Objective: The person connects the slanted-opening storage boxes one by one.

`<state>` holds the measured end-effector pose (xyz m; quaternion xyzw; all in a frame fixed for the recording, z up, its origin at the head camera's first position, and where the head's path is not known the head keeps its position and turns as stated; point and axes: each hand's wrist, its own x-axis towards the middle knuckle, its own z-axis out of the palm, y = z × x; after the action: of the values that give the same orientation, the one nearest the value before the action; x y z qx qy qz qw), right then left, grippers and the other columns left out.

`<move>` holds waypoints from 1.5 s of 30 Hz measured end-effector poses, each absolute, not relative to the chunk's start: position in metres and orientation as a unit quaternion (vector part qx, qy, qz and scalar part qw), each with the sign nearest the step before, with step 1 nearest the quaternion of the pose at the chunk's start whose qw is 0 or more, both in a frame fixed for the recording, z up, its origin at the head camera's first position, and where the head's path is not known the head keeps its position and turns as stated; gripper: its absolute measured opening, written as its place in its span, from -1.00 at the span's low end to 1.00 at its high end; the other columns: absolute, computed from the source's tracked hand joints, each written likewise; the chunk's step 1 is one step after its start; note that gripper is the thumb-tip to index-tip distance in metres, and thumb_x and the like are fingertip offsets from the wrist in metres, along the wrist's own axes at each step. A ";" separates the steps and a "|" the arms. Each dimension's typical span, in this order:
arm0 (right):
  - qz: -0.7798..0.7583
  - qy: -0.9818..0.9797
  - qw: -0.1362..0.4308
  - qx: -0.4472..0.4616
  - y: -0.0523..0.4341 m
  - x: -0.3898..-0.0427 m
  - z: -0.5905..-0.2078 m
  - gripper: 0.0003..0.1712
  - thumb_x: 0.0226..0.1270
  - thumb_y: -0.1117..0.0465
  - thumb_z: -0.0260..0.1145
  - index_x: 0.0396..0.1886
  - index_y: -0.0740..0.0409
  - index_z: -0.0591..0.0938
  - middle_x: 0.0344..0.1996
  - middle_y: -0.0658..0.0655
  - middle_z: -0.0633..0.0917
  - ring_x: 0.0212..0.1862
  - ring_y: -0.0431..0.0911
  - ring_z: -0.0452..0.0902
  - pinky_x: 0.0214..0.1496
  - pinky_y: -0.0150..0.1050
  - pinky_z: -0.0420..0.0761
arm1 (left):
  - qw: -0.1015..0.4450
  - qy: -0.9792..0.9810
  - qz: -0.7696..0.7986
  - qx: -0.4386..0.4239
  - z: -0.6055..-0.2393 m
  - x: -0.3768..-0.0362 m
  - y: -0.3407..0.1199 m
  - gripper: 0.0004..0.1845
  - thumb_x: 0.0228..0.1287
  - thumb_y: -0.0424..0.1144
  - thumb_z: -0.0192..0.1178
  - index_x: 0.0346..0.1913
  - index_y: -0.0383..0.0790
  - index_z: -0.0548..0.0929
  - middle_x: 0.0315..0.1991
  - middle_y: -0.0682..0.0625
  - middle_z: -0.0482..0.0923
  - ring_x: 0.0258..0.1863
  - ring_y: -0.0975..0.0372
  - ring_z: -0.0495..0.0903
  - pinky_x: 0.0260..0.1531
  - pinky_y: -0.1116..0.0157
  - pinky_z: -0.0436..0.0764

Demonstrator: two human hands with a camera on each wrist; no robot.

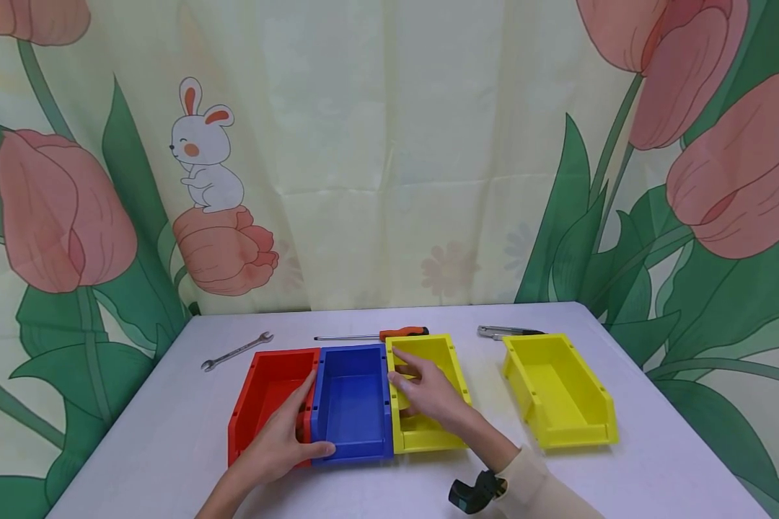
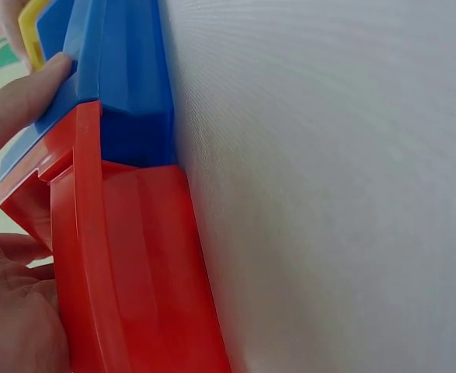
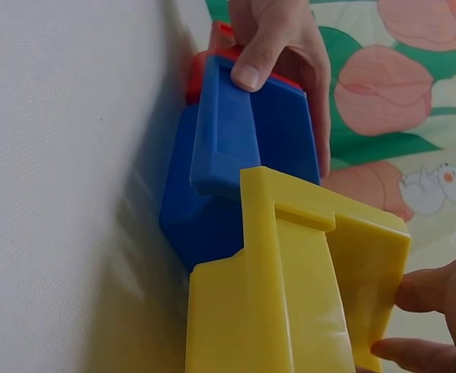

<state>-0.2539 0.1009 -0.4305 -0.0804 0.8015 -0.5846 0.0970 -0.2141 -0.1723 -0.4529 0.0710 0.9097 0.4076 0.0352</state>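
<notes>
A red bin (image 1: 241,425), a blue bin (image 1: 353,404) and a yellow bin (image 1: 431,441) stand side by side on the table, their walls close together. My left hand (image 1: 279,441) holds the seam between red and blue. Its thumb lies on the blue bin's front edge, as the right wrist view shows, while the other fingers reach down on the red side, partly hidden. My right hand (image 1: 435,393) comes over the yellow bin from the right and grips its left wall, fingertips at the rim next to blue. In the right wrist view those fingertips (image 3: 418,291) touch the yellow edge.
A second yellow bin (image 1: 565,389) stands apart on the right. Behind the bins lie an orange-handled screwdriver (image 1: 402,332) and a utility knife (image 1: 509,331). A wrench (image 1: 236,352) lies at the back left. A printed curtain (image 1: 389,180) hangs behind the white table (image 1: 156,432).
</notes>
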 end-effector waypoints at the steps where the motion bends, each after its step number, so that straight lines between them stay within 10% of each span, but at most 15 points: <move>1: -0.585 0.801 0.098 -0.080 0.101 -0.254 -0.431 -0.28 0.63 0.10 0.26 0.68 -0.07 0.30 0.50 0.36 0.51 0.31 0.26 0.68 -0.12 -0.05 0.87 | 0.036 0.910 0.408 0.071 -0.453 -0.214 -0.172 0.39 -0.10 -0.11 0.73 0.74 0.01 0.02 0.65 -0.20 0.24 0.51 -0.23 0.42 0.25 -0.23 0.68; 45: -0.574 0.808 0.093 -0.092 0.101 -0.253 -0.445 -0.28 0.64 0.07 0.25 0.69 0.00 0.28 0.49 0.37 0.52 0.26 0.20 0.72 -0.12 -0.10 0.87 | 0.032 0.912 0.404 0.070 -0.452 -0.213 -0.172 0.38 -0.10 -0.08 0.73 0.74 0.01 0.04 0.65 -0.19 0.24 0.54 -0.23 0.37 0.23 -0.23 0.69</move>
<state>-0.2533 0.1014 -0.4454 -0.0920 0.8084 -0.5740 0.0926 -0.2131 -0.1715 -0.4523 0.0696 0.9117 0.4037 0.0323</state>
